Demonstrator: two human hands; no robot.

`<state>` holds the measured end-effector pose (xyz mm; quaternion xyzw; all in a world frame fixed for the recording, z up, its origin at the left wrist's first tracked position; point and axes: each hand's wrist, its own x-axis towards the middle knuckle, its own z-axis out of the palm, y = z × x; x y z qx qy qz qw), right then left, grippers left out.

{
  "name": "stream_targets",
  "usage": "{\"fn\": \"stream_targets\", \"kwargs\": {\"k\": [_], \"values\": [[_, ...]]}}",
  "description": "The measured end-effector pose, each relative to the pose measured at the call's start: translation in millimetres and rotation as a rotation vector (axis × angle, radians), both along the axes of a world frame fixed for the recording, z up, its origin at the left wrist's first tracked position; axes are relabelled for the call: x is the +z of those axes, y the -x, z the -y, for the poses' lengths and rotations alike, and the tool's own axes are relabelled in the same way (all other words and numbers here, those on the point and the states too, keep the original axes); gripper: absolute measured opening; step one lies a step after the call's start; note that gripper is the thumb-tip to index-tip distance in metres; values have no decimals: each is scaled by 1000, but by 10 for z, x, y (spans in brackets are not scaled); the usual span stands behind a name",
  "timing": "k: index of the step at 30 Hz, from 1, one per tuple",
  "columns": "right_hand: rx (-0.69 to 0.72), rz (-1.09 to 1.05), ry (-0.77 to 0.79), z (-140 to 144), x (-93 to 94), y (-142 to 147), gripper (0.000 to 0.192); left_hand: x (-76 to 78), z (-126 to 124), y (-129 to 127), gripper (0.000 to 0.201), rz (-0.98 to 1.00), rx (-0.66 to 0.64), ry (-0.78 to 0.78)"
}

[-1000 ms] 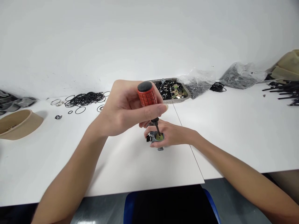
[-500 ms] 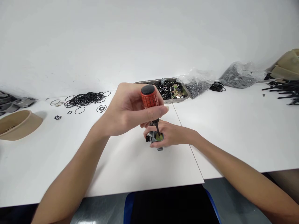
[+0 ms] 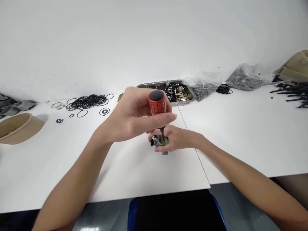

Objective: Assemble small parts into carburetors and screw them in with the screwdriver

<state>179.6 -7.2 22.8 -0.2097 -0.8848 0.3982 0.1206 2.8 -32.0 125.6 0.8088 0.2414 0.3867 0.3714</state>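
My left hand (image 3: 144, 117) is wrapped round the red handle of a screwdriver (image 3: 158, 104) with a black end cap. The screwdriver stands nearly upright, and its shaft points down into the round bore of a small grey metal throttle body (image 3: 157, 140). A brass-coloured disc (image 3: 164, 141) shows inside that bore, with the tip at its middle; any screw under the tip is too small to make out. From the right, my right hand (image 3: 174, 138) grips the throttle body low over the white table, fingers behind and thumb in front. A black fitting sticks out of its left side.
Behind my hands, a metal tray (image 3: 190, 102) holds many small black and brass-coloured parts. Black rubber rings (image 3: 89, 102) lie at left, near a tan bowl (image 3: 31, 128). Plastic bags of parts (image 3: 250, 78) and black rods (image 3: 292, 91) lie at right. A seam crosses the table.
My left hand and the screwdriver handle have shifted slightly right and down, and the handle's tilt has changed a little. My right hand and the throttle body stay in place.
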Motion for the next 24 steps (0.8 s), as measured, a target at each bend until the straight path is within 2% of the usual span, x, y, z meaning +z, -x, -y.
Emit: {"fn": "stream_targets", "kwargs": {"k": [5,9,10,13,15,21,24], "values": [[-66,8,-24,25,-4,-13,35,53,54,-1,11,-91,-117,-20],[-77,23,-12,32,4,-23,41,89,86,-1,3,-166,-131,-58],[-75,18,-18,31,4,-23,40,88,85,-2,5,-167,-114,-63],[-64,6,-53,23,1,-11,33,60,56,2,31,-131,-50,-84],[-44,13,-75,16,-2,-1,29,39,27,16,37,-95,-31,-106],[-4,-36,-99,8,-1,6,25,39,0,43,22,-34,-44,-86],[-2,-32,-93,13,9,2,25,29,0,-13,16,37,9,-107]]}}
